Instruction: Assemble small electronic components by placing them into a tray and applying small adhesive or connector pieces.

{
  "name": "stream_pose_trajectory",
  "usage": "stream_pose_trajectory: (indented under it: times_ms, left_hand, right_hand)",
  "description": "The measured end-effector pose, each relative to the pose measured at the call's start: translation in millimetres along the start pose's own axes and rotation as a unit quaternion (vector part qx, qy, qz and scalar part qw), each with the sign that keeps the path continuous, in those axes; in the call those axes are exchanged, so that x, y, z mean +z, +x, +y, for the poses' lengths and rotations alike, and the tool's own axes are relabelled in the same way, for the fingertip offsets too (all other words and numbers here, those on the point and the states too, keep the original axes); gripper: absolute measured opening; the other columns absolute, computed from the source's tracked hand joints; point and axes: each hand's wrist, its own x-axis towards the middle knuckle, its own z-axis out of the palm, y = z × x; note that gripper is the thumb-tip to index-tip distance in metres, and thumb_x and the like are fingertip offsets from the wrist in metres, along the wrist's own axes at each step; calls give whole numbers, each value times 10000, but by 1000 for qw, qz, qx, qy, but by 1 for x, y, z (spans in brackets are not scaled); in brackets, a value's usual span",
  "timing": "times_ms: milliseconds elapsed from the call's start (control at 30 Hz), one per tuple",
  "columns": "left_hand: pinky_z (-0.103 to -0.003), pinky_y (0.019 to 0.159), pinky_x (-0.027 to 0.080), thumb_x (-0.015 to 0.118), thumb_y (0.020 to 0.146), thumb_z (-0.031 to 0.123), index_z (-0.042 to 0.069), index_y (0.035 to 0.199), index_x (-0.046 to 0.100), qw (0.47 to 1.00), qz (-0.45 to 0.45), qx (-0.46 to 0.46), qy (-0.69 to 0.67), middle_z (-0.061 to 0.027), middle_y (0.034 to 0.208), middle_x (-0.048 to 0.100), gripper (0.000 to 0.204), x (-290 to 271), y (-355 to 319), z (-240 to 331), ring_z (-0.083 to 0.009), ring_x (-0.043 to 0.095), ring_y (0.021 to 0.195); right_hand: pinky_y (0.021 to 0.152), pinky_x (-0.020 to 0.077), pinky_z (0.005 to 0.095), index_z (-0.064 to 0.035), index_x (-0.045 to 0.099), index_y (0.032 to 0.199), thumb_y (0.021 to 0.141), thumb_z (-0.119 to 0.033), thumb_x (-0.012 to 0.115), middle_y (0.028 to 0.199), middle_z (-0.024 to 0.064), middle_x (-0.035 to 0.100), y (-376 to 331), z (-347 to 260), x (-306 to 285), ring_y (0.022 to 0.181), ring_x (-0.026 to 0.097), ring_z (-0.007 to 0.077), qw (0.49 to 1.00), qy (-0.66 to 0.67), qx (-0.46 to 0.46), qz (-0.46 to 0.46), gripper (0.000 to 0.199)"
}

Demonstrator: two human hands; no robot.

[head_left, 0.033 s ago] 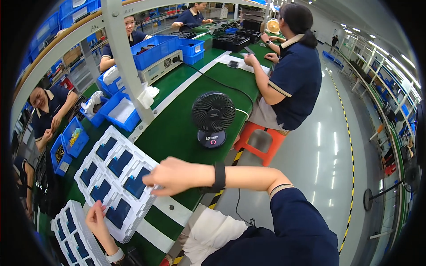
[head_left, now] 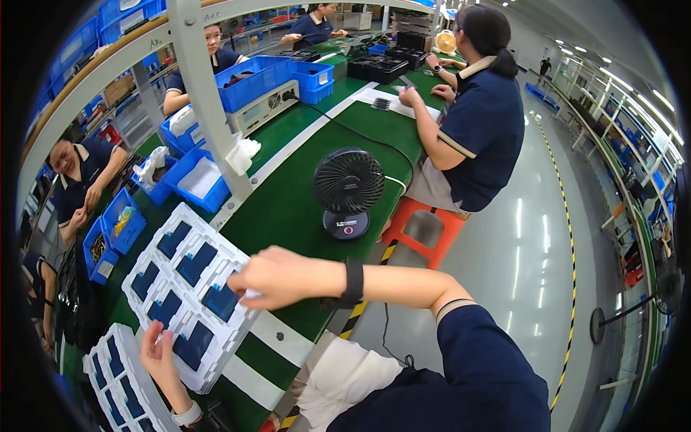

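A white moulded tray [head_left: 188, 286] lies tilted across the green bench, with several dark blue flat screen-like panels [head_left: 196, 263] in its pockets. Over its right edge is my right hand [head_left: 277, 277], fingers curled together. A small whitish bit shows at the fingertips; whether it is a held piece or the tray's rim is unclear. My left hand [head_left: 160, 360] is beside the tray's lower left edge, thumb and fingers a little apart, with nothing visible between them. A second white tray [head_left: 137, 360] of similar panels lies at the lower left, partly behind my left forearm.
A black desk fan [head_left: 349, 189] stands on the green bench [head_left: 277, 212]. Blue bins [head_left: 201, 180] line the left side by a metal post [head_left: 209, 108]. A co-worker [head_left: 479, 108] sits at the far right on a red stool [head_left: 416, 237]. A small dark lump [head_left: 280, 336] lies near the bench edge.
My right hand has lifted slightly, and a whitish bit now shows at its fingertips. The thumb and fingers of my left hand have parted a little. The tray looks unmoved.
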Motion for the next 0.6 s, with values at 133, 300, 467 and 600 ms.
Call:
stream_pose_trajectory:
  times_ms: [133,300,467,600]
  left_hand:
    - [-264,801,459,578,756,-11,-41,1082,518,1000,-3,-23,-10,-136,1023,554,333,3,-2,2,-181,544,953]
    - [-264,803,453,585,757,4,-37,1031,536,999,-5,-37,-25,-120,985,557,282,4,-4,8,-173,546,939]
    - [-258,809,434,608,750,12,-31,1007,546,997,-27,-32,-60,-99,969,563,268,4,-2,5,-157,542,925]
    - [-233,737,457,603,761,10,-49,994,541,997,-36,-20,-66,-102,955,566,248,-4,-3,3,-134,560,838]
  right_hand:
    - [564,470,391,-70,572,697,673,-191,565,660,116,596,41,23,-4,642,585,311,995,46,82,28,124]
    - [618,476,386,-36,594,785,686,-221,579,709,148,606,84,49,20,690,595,318,995,21,97,-30,210]
    - [722,470,378,9,586,929,700,-253,588,843,189,613,99,84,54,801,588,336,992,14,88,-93,347]
    - [770,458,364,44,576,948,662,-263,601,904,222,598,103,80,55,860,582,331,986,57,88,-128,420]
